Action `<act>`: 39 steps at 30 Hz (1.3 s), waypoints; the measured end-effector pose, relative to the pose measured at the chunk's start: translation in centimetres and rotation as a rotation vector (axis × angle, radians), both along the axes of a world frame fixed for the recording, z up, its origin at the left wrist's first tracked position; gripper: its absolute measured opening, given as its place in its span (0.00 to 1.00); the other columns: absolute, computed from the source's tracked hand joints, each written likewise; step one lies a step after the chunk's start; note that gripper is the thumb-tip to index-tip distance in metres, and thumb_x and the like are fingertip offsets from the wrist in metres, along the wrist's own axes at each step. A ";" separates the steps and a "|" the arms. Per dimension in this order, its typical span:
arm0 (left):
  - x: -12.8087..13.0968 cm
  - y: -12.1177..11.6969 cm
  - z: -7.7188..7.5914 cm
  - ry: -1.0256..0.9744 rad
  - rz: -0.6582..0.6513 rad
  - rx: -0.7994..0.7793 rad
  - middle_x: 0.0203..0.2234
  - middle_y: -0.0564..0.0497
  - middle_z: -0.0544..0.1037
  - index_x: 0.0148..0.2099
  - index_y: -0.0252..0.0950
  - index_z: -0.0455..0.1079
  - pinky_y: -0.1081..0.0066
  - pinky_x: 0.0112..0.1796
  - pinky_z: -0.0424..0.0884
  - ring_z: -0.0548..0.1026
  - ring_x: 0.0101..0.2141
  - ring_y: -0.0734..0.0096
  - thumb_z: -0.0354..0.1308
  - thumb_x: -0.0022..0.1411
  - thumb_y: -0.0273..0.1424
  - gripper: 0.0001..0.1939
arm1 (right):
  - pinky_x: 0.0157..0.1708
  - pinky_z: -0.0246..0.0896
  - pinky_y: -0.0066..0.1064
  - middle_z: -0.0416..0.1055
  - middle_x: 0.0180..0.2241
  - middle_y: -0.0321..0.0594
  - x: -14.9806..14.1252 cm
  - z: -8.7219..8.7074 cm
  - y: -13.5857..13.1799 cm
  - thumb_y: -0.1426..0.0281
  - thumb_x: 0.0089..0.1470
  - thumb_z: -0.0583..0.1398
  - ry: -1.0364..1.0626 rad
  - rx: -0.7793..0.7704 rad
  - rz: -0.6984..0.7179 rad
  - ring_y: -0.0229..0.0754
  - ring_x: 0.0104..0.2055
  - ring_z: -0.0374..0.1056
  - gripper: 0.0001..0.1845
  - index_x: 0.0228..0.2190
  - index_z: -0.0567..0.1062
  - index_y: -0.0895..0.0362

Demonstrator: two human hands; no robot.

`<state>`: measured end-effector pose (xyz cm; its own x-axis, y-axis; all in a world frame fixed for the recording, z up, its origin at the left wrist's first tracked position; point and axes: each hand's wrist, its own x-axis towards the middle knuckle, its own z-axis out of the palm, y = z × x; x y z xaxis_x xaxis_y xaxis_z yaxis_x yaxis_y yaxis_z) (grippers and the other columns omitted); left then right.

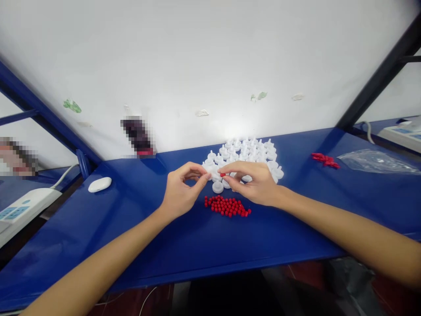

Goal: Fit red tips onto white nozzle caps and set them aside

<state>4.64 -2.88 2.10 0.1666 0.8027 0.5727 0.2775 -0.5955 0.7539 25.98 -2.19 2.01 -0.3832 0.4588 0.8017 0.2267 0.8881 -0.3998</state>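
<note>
My left hand is closed in a pinch, its fingertips on a white plastic disc with a thin nozzle; its outline blends with the white pieces behind. Facing it, my right hand pinches a small red cap between thumb and index finger, close to the disc. Behind both hands lies a group of similar white nozzled discs, partly covered by my right hand. Nearer to me, a loose patch of small red caps is spread on the blue table.
On the left lie a white oval case and a white power strip. To the right are a small heap of red pieces and a clear plastic bag. A white wall closes off the back.
</note>
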 end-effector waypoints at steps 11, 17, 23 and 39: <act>1.5 1.4 -0.2 -0.057 -0.145 0.077 0.32 0.51 0.78 0.36 0.34 0.73 0.77 0.35 0.76 0.77 0.33 0.75 0.65 0.58 0.28 0.04 | 0.22 0.67 0.22 0.79 0.29 0.37 -0.1 -0.7 -0.5 0.76 0.58 0.59 -0.045 0.154 -0.028 0.30 0.21 0.69 0.06 0.37 0.75 0.57; 1.3 1.0 -0.6 0.012 -0.137 0.239 0.33 0.51 0.79 0.40 0.34 0.74 0.77 0.32 0.76 0.76 0.31 0.77 0.65 0.55 0.23 0.09 | 0.23 0.69 0.22 0.79 0.28 0.37 -0.3 -1.1 -0.7 0.77 0.56 0.61 -0.048 0.224 -0.043 0.32 0.22 0.71 0.06 0.37 0.76 0.58; 0.7 0.2 -0.5 0.078 -0.015 0.350 0.32 0.52 0.80 0.37 0.34 0.74 0.77 0.32 0.75 0.76 0.30 0.77 0.63 0.57 0.22 0.05 | 0.26 0.72 0.23 0.80 0.33 0.41 -0.3 -1.1 -1.2 0.76 0.56 0.61 -0.045 0.188 -0.030 0.33 0.26 0.74 0.07 0.39 0.77 0.58; 1.4 -0.3 -1.4 0.000 -0.025 0.086 0.34 0.51 0.76 0.41 0.36 0.72 0.74 0.35 0.74 0.74 0.32 0.75 0.64 0.60 0.31 0.07 | 0.25 0.73 0.24 0.81 0.33 0.40 0.0 -1.5 -1.4 0.75 0.55 0.62 0.029 0.022 -0.116 0.35 0.26 0.75 0.07 0.38 0.78 0.58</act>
